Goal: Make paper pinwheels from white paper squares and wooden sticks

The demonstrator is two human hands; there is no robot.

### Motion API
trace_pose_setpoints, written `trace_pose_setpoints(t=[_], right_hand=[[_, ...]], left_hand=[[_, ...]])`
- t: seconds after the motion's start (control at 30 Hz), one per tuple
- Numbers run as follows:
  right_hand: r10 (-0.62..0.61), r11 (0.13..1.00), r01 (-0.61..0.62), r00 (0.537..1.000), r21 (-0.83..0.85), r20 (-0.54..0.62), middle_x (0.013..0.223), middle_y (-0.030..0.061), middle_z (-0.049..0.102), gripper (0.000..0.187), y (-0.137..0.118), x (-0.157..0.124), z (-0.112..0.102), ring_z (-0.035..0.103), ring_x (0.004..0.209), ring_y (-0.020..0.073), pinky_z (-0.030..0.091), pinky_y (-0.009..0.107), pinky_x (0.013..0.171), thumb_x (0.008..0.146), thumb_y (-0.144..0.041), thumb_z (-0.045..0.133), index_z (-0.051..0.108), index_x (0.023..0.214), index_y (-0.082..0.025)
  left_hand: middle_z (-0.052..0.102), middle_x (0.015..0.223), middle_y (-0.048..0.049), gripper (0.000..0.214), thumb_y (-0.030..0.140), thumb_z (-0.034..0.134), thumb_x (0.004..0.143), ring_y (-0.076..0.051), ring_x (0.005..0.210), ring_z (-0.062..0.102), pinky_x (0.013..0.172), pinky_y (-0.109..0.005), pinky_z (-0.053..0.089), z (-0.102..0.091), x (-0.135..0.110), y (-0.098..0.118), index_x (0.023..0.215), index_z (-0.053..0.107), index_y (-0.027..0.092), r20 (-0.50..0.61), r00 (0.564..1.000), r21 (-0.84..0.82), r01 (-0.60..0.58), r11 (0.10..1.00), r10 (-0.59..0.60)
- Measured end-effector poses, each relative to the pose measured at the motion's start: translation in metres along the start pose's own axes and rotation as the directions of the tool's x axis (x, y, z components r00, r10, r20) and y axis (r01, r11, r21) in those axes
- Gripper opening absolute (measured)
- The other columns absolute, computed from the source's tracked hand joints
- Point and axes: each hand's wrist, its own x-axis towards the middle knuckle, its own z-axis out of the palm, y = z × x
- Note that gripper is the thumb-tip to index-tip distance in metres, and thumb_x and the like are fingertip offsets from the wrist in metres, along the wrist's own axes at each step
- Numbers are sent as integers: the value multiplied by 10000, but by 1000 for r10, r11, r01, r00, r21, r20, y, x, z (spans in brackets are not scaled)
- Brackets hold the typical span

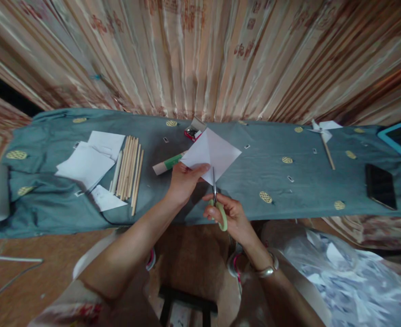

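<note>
My left hand (184, 180) pinches the lower left edge of a white square of paper (211, 153), held up like a diamond above the grey-green cloth on the table (248, 181). My right hand (229, 215) grips scissors (218, 204) with pale green handles. Their blades point up into the paper's bottom corner. A glue stick (168, 163) with a green band lies just left of the paper.
A row of wooden sticks (129, 172) and loose white sheets (90, 161) lie to the left. A small red box (193, 131) sits behind the paper. A finished paper pinwheel (323, 134), a black phone (380, 185) and a blue-cased tablet (399, 137) lie right. A plastic bag (343, 272) of scraps sits below.
</note>
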Motion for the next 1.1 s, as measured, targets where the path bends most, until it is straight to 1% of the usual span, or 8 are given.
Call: trace_pose_setpoints(t=[0.1,0.27,0.53,0.7,0.83,0.97,1.1], right_hand=[[0,1000,0,1000,22,-5,606,-30,562,406,-1,0,1,512,560,111,415,236,524,725,-539,734,672,936,-197],[38,996,-35,999,83,-33,598,-30,601,409,-1,1,2,528,543,106,439,231,511,652,-525,789,669,876,-205],[74,995,-70,996,70,-56,592,-38,586,387,3,2,2,547,537,113,463,242,514,665,-515,781,672,878,-211],[52,997,-48,996,53,-74,563,-49,541,387,1,2,0,513,530,104,447,238,519,658,-503,791,677,879,-207],[31,999,-29,997,28,-76,592,-39,571,376,2,3,-1,516,523,100,449,238,509,674,-515,778,680,870,-209],[53,996,-49,997,68,-62,605,-35,603,381,3,3,-1,554,520,106,486,248,518,669,-517,781,683,871,-210],[61,995,-56,997,80,-55,607,-36,611,378,4,3,-1,569,524,110,506,256,531,659,-501,793,688,880,-213]], left_hand=[[661,698,9,262,273,769,585,-137,607,582,547,-242,492,-1,0,0,801,672,162,-13,1000,-1,4,1000,-4],[673,717,4,271,273,777,577,-139,616,591,560,-251,504,-1,0,0,802,677,162,-12,1000,-13,-1,1000,1],[690,741,3,303,280,783,563,-152,642,616,574,-260,516,-1,0,2,825,686,164,-22,1000,-27,10,1000,-11],[672,687,7,262,269,781,578,-134,594,591,548,-245,492,-1,-2,0,788,678,150,3,1000,-19,30,999,-30],[683,708,-1,269,275,785,570,-145,613,604,580,-266,514,0,-3,-1,780,670,152,7,1000,-27,29,999,-29],[688,727,-1,260,274,786,564,-149,630,612,599,-277,523,-1,-4,0,756,659,154,12,1000,-34,29,999,-28],[679,710,10,271,268,784,567,-152,633,615,603,-279,524,-2,-5,0,786,666,160,16,999,-46,40,998,-40]])
